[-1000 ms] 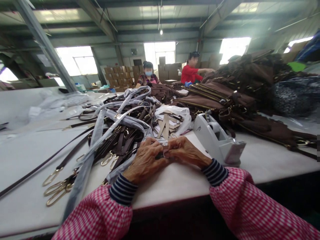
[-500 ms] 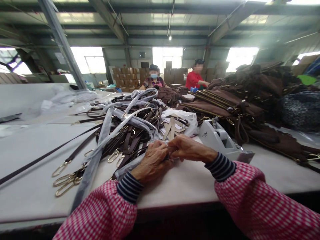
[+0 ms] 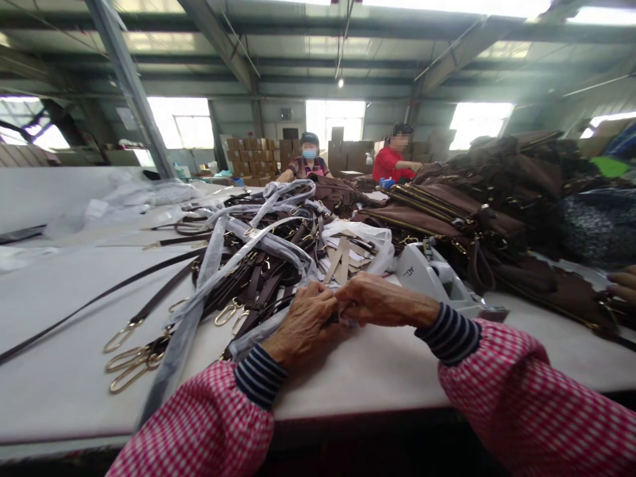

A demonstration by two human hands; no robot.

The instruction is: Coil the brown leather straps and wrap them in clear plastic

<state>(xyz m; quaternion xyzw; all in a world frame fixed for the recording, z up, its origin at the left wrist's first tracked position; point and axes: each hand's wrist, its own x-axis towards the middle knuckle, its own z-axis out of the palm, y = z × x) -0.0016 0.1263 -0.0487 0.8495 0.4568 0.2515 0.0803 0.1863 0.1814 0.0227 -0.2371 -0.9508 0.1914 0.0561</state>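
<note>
My left hand is closed on a strap in clear plastic wrap, whose sleeve runs out to the left beneath the wrist. Against its fingers my right hand is pinched shut. A pale, shiny bit shows under the right fingertips, too small to name. Just beyond the right hand stands a grey tape dispenser. Ahead of both hands, a clear plastic bag lies open with beige strips in it. A heap of dark brown straps with gold clasps spreads to the left.
Brown bags with gold zips are piled at the right of the white table. Another person's fingers show at the right edge. Two co-workers, one masked and one in red, are across the table. Cartons stand behind.
My right hand has shifted slightly right, its fingers still pinched beside the left hand. Another person's fingers have come in at the right edge. The co-worker in red has moved an arm.
</note>
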